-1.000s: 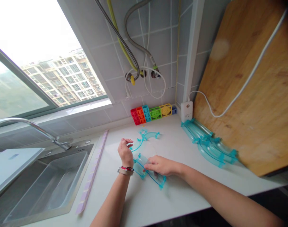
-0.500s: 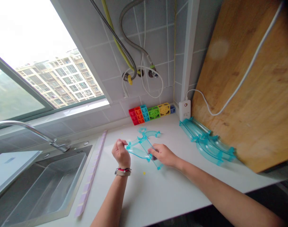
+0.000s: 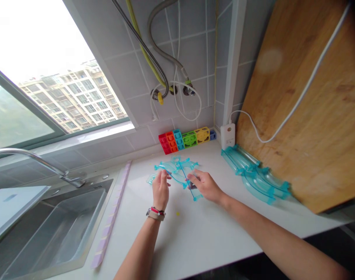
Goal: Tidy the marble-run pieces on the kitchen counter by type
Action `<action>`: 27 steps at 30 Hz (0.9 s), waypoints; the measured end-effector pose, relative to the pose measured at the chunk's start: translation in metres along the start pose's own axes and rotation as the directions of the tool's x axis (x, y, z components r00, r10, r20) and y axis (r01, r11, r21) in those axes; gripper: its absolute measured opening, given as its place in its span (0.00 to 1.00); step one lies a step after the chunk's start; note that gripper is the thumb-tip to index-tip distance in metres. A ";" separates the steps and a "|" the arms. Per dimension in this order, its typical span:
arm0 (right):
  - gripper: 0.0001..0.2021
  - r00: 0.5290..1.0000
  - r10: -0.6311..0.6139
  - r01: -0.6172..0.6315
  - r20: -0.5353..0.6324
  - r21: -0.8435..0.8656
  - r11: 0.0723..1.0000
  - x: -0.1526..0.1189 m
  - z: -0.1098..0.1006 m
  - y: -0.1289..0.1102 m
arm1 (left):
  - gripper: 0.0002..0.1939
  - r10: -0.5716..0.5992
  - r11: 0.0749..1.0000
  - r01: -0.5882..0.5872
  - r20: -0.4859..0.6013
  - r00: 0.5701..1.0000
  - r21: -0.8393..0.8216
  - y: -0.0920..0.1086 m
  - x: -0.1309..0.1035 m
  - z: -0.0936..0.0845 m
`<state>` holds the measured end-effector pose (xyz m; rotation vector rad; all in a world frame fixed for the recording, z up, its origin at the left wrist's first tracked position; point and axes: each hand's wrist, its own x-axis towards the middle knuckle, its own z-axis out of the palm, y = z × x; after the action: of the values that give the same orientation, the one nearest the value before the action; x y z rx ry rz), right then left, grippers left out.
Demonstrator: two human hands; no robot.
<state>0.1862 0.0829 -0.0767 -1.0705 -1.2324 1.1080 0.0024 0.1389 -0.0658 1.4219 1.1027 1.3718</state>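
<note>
My right hand [image 3: 205, 186] grips a straight piece of translucent teal toy track [image 3: 181, 169], which slants between the fingers with its clipped end below the hand. Something dark shows under those fingers, too small to name. My left hand [image 3: 160, 190] is closed, fingertips pinched together beside a curved teal track piece [image 3: 162, 166]; whatever they hold, if anything, is hidden. Several more teal pieces lie overlapping just beyond both hands. A small flat teal piece [image 3: 151, 178] rests left of my left hand.
Coloured blocks [image 3: 184, 140] stand in a row against the wall. More teal tracks [image 3: 253, 171] lie beside a wooden board [image 3: 305, 97] at right. A sink [image 3: 63, 225] and a lilac strip [image 3: 113, 214] are at left. A yellow bit [image 3: 177, 213] lies on the counter.
My left hand has moved right, closer to my right hand, uncovering the small flat teal piece. The track in my right hand has turned and now shows a narrower side.
</note>
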 end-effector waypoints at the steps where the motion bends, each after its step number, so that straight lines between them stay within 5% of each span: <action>1: 0.23 1.000 0.001 -0.001 0.003 0.002 1.000 0.000 0.001 0.001 | 0.22 -0.047 0.998 0.048 0.024 0.999 -0.030 -0.002 0.000 0.002; 5: 0.23 1.000 0.002 -0.002 0.007 0.003 1.000 -0.001 0.003 0.005 | 0.26 -0.202 0.964 0.210 0.065 0.977 -0.162 -0.006 0.001 0.004; 11: 0.23 1.000 0.001 -0.001 -0.002 0.010 1.000 0.000 0.002 0.004 | 0.17 -0.341 0.897 0.303 -0.068 0.938 -0.322 -0.012 0.011 -0.010; 15: 0.23 1.000 0.003 -0.003 0.005 -0.002 1.000 -0.001 0.002 0.004 | 0.17 -0.447 0.815 0.426 0.042 0.894 -0.393 -0.013 0.015 -0.013; 21: 0.22 1.000 0.001 -0.001 0.011 -0.029 1.000 -0.001 0.003 0.006 | 0.35 -0.451 0.709 0.493 0.213 0.867 -0.504 -0.005 0.016 -0.015; 27: 0.22 1.000 -0.011 0.012 0.023 -0.071 0.997 -0.003 0.005 0.005 | 0.33 -0.452 0.671 0.491 0.219 0.865 -0.555 -0.002 0.016 -0.016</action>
<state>0.1810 0.0808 -0.0823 -1.1064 -1.3025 1.0766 -0.0139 0.1547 -0.0634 0.6397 0.8059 1.1299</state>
